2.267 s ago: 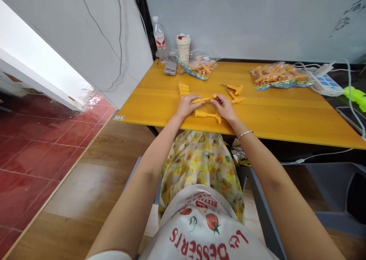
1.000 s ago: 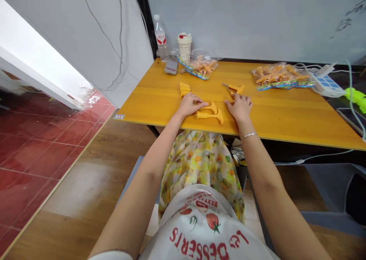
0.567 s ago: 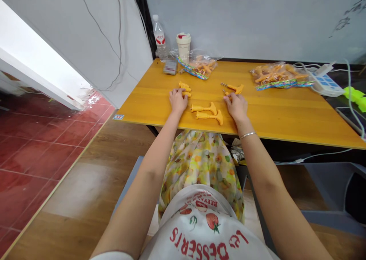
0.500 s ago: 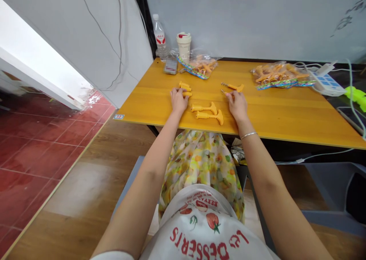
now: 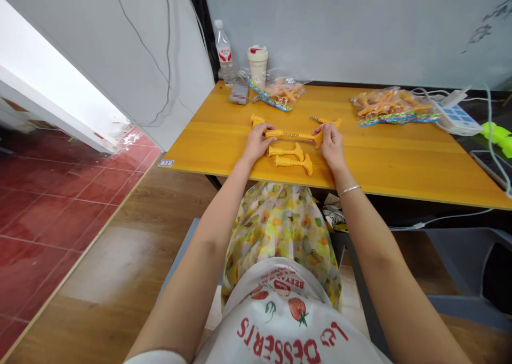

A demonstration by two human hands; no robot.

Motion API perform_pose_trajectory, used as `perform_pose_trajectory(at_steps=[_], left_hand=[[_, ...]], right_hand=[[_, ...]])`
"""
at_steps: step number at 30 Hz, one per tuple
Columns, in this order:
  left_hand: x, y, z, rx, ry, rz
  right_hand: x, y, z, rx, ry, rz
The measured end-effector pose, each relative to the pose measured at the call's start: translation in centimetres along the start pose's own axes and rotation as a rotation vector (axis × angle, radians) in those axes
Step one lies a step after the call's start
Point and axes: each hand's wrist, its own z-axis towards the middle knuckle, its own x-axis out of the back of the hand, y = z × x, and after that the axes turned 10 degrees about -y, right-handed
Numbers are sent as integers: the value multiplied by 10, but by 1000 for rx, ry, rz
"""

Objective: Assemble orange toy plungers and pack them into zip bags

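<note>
My left hand (image 5: 258, 142) pinches a yellow tube-shaped sleeve (image 5: 275, 133) over the middle of the table. Gripped by its T-shaped handle in my right hand (image 5: 332, 144) is a yellow corkscrew (image 5: 306, 136). Its metal spiral points left, in line with the sleeve; whether the tip is inside the sleeve I cannot tell. Just beyond my right hand lies a second corkscrew (image 5: 330, 122) with its spiral bare. Another yellow sleeve (image 5: 257, 119) lies behind my left hand, partly hidden. Between my wrists and closer to me, two sleeved corkscrews (image 5: 286, 151) lie side by side.
Clear bags of orange-yellow parts lie at the back centre (image 5: 286, 94) and back right (image 5: 394, 105). A water bottle (image 5: 224, 54), a lidded cup (image 5: 257, 65) and a small grey box (image 5: 239, 94) stand at the back left. A power strip (image 5: 460, 118) with cables sits right.
My left hand has picked up a sleeve and moved right with it. The right hand has lifted a corkscrew, bringing its spiral up to the sleeve's end.
</note>
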Motion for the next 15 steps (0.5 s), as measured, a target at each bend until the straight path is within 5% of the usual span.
perform_pose_trajectory(at_steps=[4, 15], left_hand=[[-1, 2, -1, -22, -42, 3], [2, 13, -3, -130, -137, 61]], right_hand=[[-7, 5, -1, -34, 78, 135], [-29, 6, 37, -108, -137, 288]])
